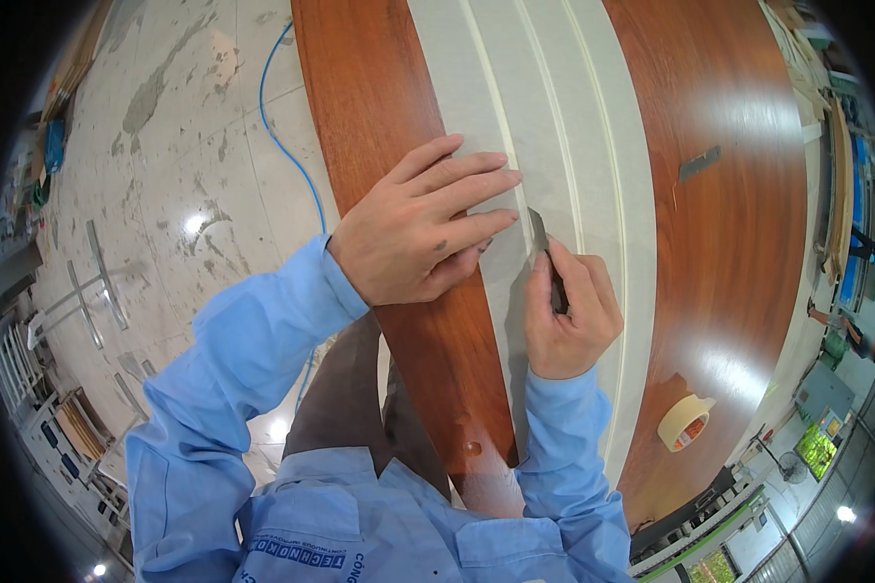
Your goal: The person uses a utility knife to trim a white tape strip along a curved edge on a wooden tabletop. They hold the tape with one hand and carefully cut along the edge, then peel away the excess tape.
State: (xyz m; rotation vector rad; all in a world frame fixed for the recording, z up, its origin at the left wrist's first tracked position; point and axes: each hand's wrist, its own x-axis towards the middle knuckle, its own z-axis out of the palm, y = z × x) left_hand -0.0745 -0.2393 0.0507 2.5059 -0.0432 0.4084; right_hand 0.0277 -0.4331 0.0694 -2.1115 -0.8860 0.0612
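Observation:
My left hand (436, 222) lies with its fingers spread over the left brown wood strip (374, 107) and the pale grey band (564, 97) beside it. Its fingertips reach the leftmost of several thin cream strips (491, 83) running lengthwise along the band. My right hand (578, 311) is closed round the dark handle of a knife (541, 233) with a flat grey blade. The blade points away from me, and its tip is close to that same cream strip, just right of my left fingertips. Whether the edge touches the strip, I cannot tell.
On the glossy brown wood at right lie a flat metal blade (700, 163) and a roll of cream tape (685, 424). A blue hose (297, 165) runs over the stained tile floor (194, 146) at left, near a metal frame (86, 296). Another person (851, 335) is far right.

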